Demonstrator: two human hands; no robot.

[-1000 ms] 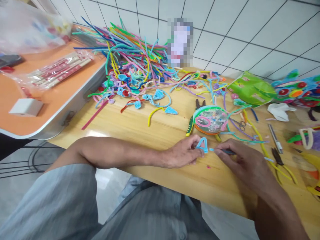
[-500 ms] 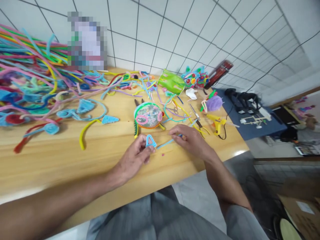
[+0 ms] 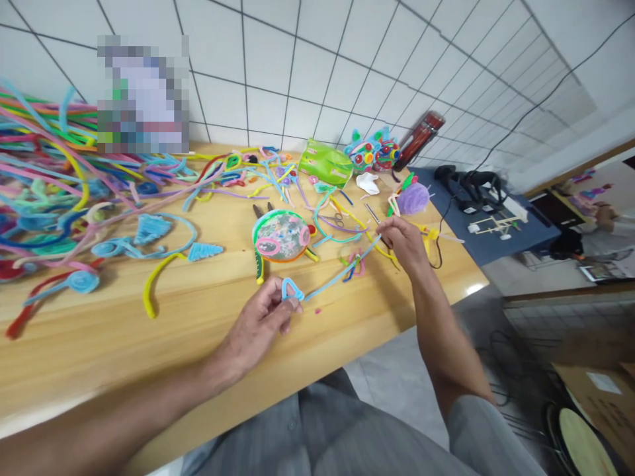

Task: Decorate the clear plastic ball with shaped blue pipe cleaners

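Observation:
Between the thumb and fingers of my left hand (image 3: 265,316) is the bent end of a light blue pipe cleaner (image 3: 337,276), shaped into a small triangle. Its straight length runs up to the right, toward my right hand (image 3: 404,241), whose fingers are pinched around the far end. Beyond my left hand lies a round decorated piece (image 3: 282,236) with a green and orange rim and pink ovals. Pliers with green and yellow handles (image 3: 259,268) stick out from under it. A small pink bit (image 3: 318,311) rests on the table near my left fingers.
A heap of coloured pipe cleaners (image 3: 44,172) covers the left of the table. Blue shaped pieces (image 3: 149,231) lie in front of it. Toward the back are a green packet (image 3: 326,163), scissors (image 3: 338,220) and a purple ball (image 3: 414,199). A yellow glue gun (image 3: 430,235) is partly behind my right hand.
My right hand has moved away to the right and up, drawing the blue pipe cleaner out long. The left hand still holds the triangle. The camera view has shifted slightly.

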